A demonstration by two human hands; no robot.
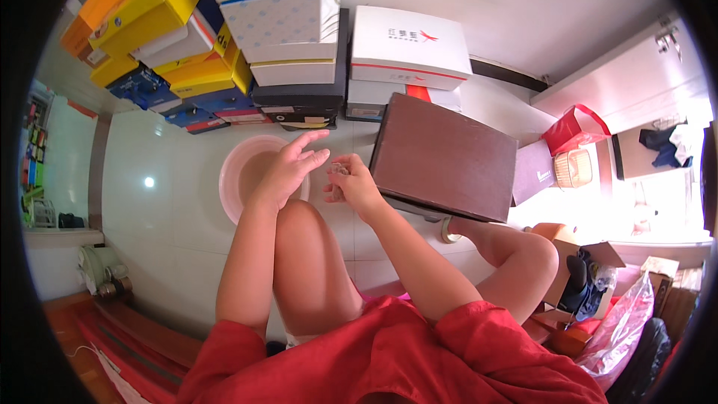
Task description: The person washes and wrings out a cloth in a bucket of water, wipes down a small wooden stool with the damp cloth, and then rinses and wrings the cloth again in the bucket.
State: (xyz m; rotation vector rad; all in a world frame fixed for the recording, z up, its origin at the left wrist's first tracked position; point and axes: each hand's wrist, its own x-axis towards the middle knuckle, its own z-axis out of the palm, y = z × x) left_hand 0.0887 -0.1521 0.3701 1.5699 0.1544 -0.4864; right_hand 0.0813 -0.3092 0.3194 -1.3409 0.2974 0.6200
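My left hand point(290, 171) is held over a pink plastic basin point(229, 182), fingers apart and with nothing in it. The basin stands on the floor beyond my knee and seems to hold cloudy liquid. Just right of the basin, my right hand point(358, 184) grips a small crumpled greyish-brown cloth point(338, 175). Part of that cloth is hidden by the fingers. Close to the right hand is a large dark brown box point(446, 157), its broad flat face turned up. What supports the box cannot be seen.
Stacked shoe boxes point(280, 22) line the wall, yellow and blue ones at left. A white shoe box point(409, 45) lies on a grey one. To the right are a red bag point(575, 129), a woven basket point(573, 168) and an open carton point(583, 275) with dark items.
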